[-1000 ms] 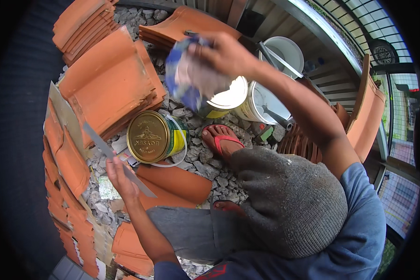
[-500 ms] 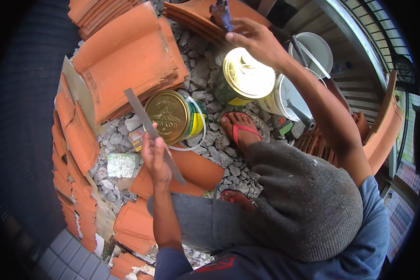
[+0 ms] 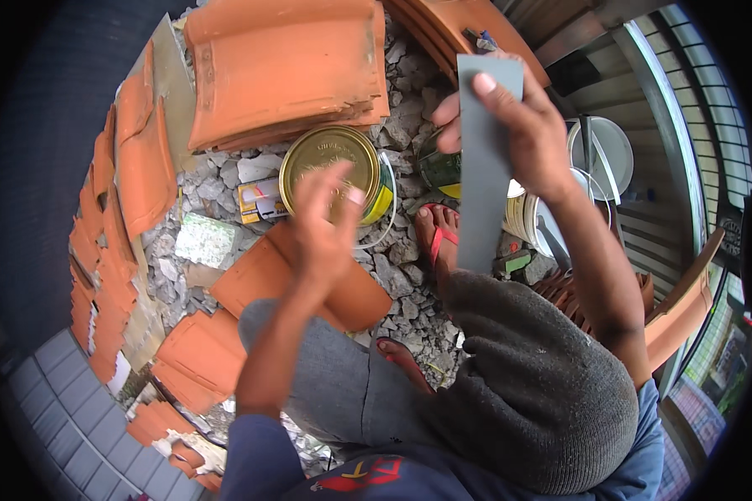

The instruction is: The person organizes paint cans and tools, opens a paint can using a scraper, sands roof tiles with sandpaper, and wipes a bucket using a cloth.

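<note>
Upright in my right hand (image 3: 536,138) is a flat grey strip (image 3: 483,196), its broad face turned toward me. My thumb presses on that face, with the other fingers behind or beside it. My left hand (image 3: 322,230), a little blurred, has its fingers apart and holds nothing. It hovers over the gold lid of a round paint tin (image 3: 330,150) that has a white handle. A small blue-and-dark object (image 3: 482,39) lies on curved orange tiles (image 3: 426,25) beyond my right hand. Behind the strip, a second tin (image 3: 437,167) is partly hidden.
Stacked orange roof tiles (image 3: 284,71) lie ahead, with broken tile pieces (image 3: 113,250) at the left. Grey rubble (image 3: 393,275) covers the ground around my sandalled feet. White buckets (image 3: 614,159) stand at the right. A small yellow box (image 3: 259,200) lies beside the tin.
The strip has passed from my left hand to my right. The blue-and-dark object that my right hand held now lies on the tiles. My left hand has opened.
</note>
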### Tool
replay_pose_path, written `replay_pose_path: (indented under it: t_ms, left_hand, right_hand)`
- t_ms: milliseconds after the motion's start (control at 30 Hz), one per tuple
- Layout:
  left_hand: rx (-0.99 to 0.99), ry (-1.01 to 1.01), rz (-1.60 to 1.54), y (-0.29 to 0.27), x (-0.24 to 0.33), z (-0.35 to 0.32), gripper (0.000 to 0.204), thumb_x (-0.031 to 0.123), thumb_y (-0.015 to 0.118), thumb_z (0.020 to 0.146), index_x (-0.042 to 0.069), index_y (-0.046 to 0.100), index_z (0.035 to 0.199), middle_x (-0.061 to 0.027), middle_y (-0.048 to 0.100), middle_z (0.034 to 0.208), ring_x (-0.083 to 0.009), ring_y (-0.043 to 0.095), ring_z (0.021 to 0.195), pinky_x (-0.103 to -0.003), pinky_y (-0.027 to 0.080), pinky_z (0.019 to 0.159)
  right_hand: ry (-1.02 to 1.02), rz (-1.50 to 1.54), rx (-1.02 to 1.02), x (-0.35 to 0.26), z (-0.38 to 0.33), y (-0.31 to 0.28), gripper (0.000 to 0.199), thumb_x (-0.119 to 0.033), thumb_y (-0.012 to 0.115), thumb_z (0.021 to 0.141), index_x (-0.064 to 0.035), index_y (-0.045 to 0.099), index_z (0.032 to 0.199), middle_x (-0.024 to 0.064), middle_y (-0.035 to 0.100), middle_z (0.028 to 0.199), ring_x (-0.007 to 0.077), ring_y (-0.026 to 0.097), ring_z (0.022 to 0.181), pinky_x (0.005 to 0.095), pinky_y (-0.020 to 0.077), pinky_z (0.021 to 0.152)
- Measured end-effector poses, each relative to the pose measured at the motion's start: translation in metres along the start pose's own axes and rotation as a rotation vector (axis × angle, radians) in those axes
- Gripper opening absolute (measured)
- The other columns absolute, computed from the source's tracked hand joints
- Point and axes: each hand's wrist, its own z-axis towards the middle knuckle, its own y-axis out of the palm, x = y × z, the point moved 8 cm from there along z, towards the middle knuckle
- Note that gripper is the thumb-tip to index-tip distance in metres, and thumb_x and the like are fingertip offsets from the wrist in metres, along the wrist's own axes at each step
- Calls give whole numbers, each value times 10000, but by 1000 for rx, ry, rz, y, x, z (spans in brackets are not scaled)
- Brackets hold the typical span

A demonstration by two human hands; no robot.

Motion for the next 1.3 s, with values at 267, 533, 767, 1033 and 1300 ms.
replay_pose_path:
  t_ms: [267, 533, 767, 1033, 1300]
  left_hand:
    - [97, -370, -426, -20, -148, 33, 471, 301, 671, 988, -25, 600, 1321, -132, 649, 1289, -215, 610, 1156, -352, 483, 999]
    - [115, -90, -86, 22, -63, -11, 277, 238, 613, 996, 41, 678, 1181, -174, 706, 1131, -359, 666, 1058, -430, 520, 940]
    - [139, 149, 33, 39, -23, -8, 219, 132, 541, 1026, 22, 673, 1161, -168, 695, 1151, -353, 643, 1105, -436, 501, 991]
    - [187, -167, -45, 8, -119, 9, 288, 224, 483, 1078, 27, 672, 1170, -182, 714, 1104, -326, 688, 1012, -407, 524, 896]
    - [223, -213, -63, 4, -121, 9, 321, 269, 496, 1076, 21, 679, 1164, -194, 718, 1061, -340, 690, 995, -400, 522, 891]
  right_hand:
    - [193, -677, -481, 44, 28, 59, 238, -168, 575, 1034, 28, 582, 1169, 129, 715, 901, 218, 729, 778, 360, 610, 705]
    - [623, -908, -499, 88, -4, 30, 276, -175, 587, 988, 56, 535, 1132, 192, 685, 989, 231, 739, 732, 383, 578, 677]
    - [437, -1219, -495, 84, -37, 12, 227, -135, 601, 965, 59, 595, 1084, 253, 694, 911, 365, 737, 845, 455, 560, 755]
    - [309, -1323, -374, 100, -40, 6, 276, -270, 626, 970, -2, 635, 1035, 257, 690, 912, 452, 674, 900, 516, 528, 789]
    - [191, -1498, -258, 106, -11, 36, 339, -338, 656, 932, -4, 644, 988, 256, 708, 836, 434, 710, 810, 507, 570, 747]
